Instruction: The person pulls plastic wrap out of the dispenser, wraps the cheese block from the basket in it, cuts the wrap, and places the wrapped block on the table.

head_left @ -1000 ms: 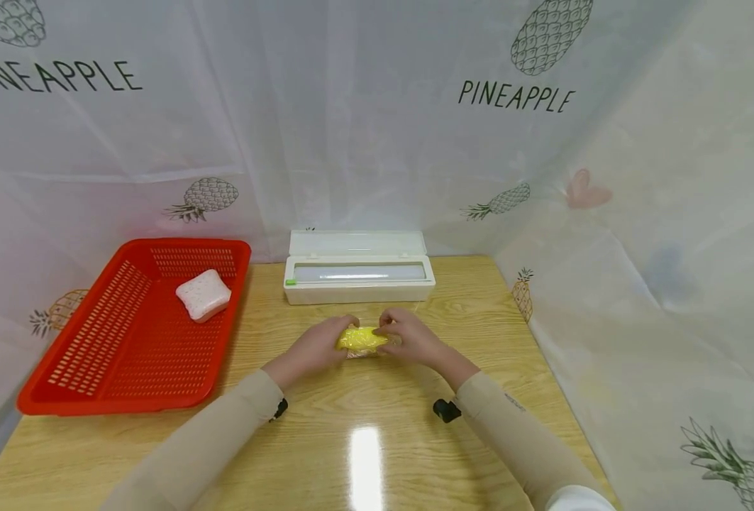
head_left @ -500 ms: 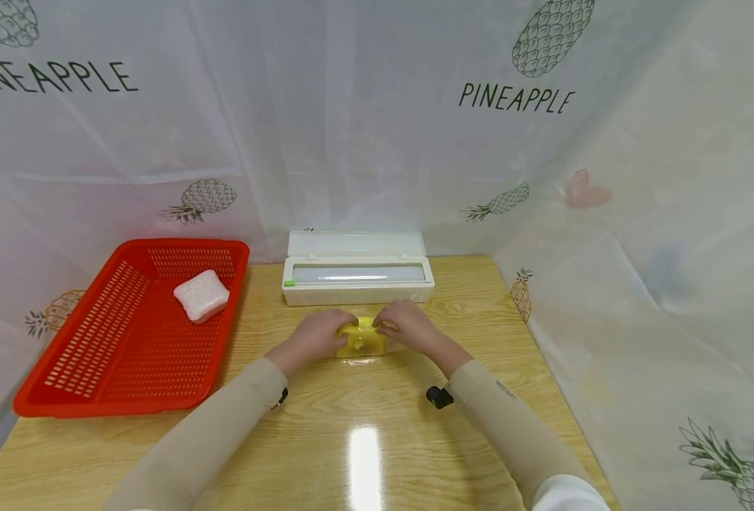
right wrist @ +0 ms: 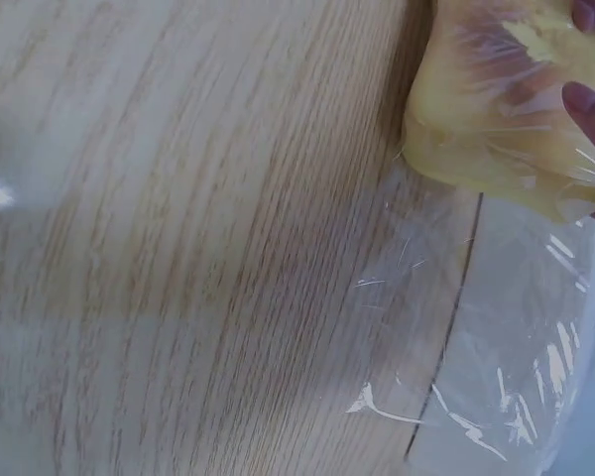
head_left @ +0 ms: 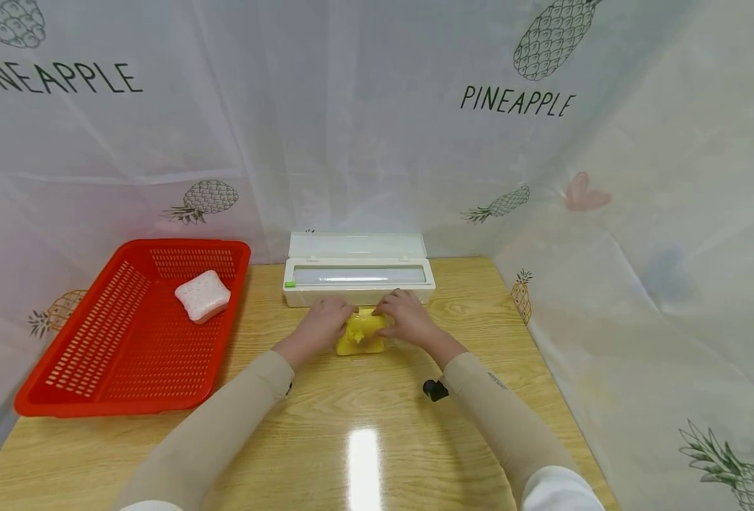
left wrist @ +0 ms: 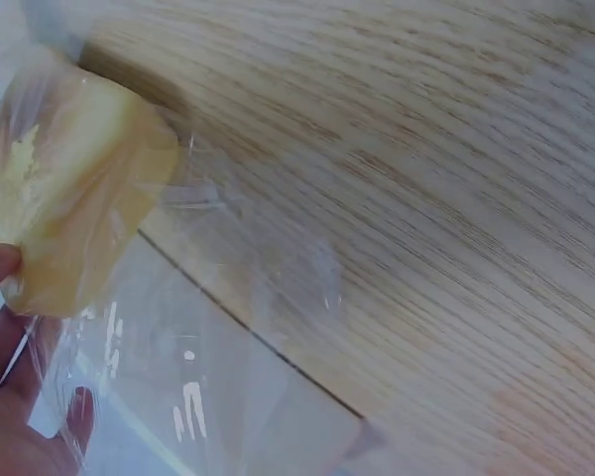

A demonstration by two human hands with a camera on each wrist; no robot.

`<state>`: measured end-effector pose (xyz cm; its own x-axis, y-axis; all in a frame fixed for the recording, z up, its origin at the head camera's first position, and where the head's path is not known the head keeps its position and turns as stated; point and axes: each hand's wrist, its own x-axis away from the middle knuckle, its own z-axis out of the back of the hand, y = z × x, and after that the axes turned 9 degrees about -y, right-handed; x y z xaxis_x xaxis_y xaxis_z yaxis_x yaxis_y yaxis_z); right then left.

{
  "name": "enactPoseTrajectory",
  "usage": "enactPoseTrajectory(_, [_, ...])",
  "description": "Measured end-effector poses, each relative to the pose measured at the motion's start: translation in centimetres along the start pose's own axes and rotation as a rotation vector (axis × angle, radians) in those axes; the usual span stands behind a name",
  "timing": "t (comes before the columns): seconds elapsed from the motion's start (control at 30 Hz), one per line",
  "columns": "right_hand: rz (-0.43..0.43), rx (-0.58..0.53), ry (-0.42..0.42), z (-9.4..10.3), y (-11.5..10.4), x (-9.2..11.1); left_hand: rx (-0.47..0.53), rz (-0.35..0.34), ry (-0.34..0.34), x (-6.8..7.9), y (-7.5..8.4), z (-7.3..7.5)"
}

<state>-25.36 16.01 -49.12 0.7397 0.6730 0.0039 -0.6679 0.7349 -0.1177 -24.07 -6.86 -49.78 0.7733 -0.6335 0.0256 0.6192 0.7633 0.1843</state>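
A yellow sponge-like block (head_left: 360, 333), with a small raised shape on its broad face, is covered by clear cling film in front of the dispenser. My left hand (head_left: 320, 323) grips its left side, the thumb on the near face in the left wrist view. From the right, my right hand (head_left: 408, 317) holds the block, its thumb pressing the film-covered face. Loose cling film (left wrist: 268, 297) spreads out past the block in the left wrist view. More loose film (right wrist: 516, 347) hangs beside it in the right wrist view. Some fingers behind the block are hidden.
Just beyond the hands stands a white cling film dispenser (head_left: 359, 295) with its lid raised. To the left, a red plastic basket (head_left: 159, 403) holds a white speckled block (head_left: 203, 296). A pineapple-printed curtain (head_left: 364, 142) encloses the wooden table (head_left: 313, 440).
Both hands have moved slightly away from the body, toward the dispenser. The yellow block has tipped, so more of its broad face shows. Basket and dispenser stay put.
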Motion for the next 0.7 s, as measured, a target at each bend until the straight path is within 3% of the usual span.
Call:
enactPoseTrajectory(0.3, [-0.128, -0.074, -0.054, -0.8, 0.6, -0.9, 0.059, 0.049, -0.072, -0.3, -0.4, 0.2])
enactPoseTrajectory(0.7, [-0.144, -0.061, -0.065, -1.9, 0.8, -0.8, -0.014, 0.057, -0.028, -0.1, -1.0, -0.7])
